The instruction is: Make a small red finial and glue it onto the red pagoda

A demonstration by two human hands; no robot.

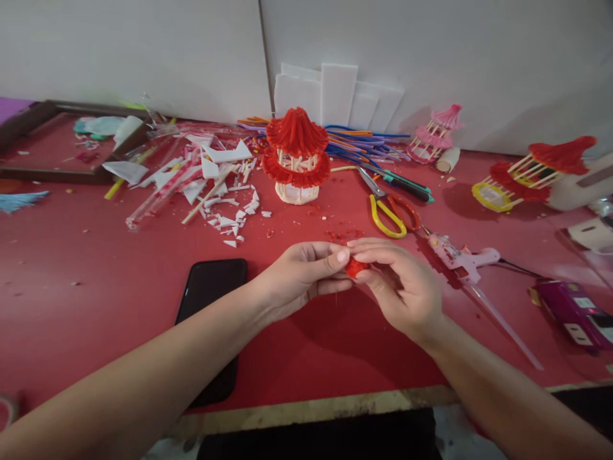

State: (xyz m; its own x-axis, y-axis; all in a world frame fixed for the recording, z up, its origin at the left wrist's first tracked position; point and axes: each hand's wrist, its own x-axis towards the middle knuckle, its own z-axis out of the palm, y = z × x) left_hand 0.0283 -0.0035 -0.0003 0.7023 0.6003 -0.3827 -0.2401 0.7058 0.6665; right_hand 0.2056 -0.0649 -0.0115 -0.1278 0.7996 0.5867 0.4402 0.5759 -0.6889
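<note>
The left hand (299, 276) and right hand (405, 284) are each grasping a small red piece (355, 267) in a fingertip grip, just above the tabletop (96, 281). A loosening pinch could be dropping it among the red crumbs (342, 235), where it would be hard to find. Sitting around are three models, a red pagoda (297, 156), a pink pagoda (433, 134) and a red-and-yellow pagoda (531, 172), plus one pair of scissors (390, 211), one glue gun (462, 259) and one phone (211, 319).

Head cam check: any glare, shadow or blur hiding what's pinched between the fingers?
Head view: soft, even light, no glare on the red table; a faint shadow lies under the left hand and right hand, both sharp; they hide most of the small red piece; wide-angle stretch at the edges.
</note>
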